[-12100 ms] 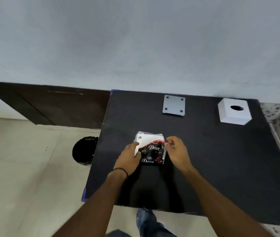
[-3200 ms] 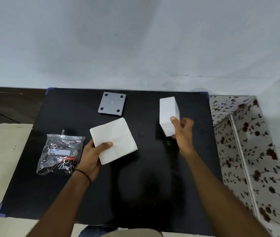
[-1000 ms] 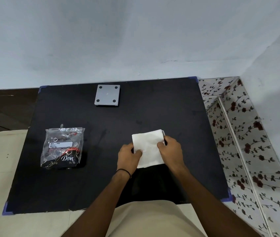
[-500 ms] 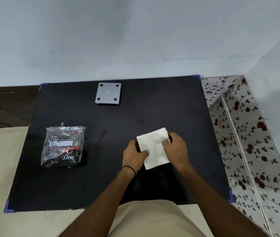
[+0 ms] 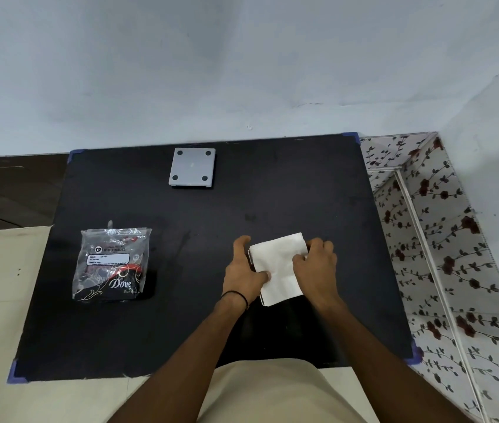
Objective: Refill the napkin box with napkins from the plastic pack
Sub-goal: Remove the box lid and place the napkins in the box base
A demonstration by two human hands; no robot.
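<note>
A white stack of napkins (image 5: 277, 261) lies right of centre on the black table (image 5: 199, 215), over the napkin box (image 5: 255, 277), of which only a thin pale edge shows along the stack's left side. My left hand (image 5: 242, 277) clasps that left side, with the thumb pressing on the napkins. My right hand (image 5: 315, 270) lies on the stack's right half, fingers curled over its far right corner. The plastic pack (image 5: 110, 264), clear with black and red print, lies flat and crumpled at the left, apart from both hands.
A grey square plate (image 5: 192, 167) with four dark dots rests near the table's back edge. A flower-patterned surface (image 5: 443, 270) adjoins the table on the right. A pale wall stands behind. The table's near edge is at my lap.
Both hands have stayed on the napkin stack. My left fingers have spread further up along its left side, and the stack sits slightly squarer than a second ago. The pack and plate have not moved.
</note>
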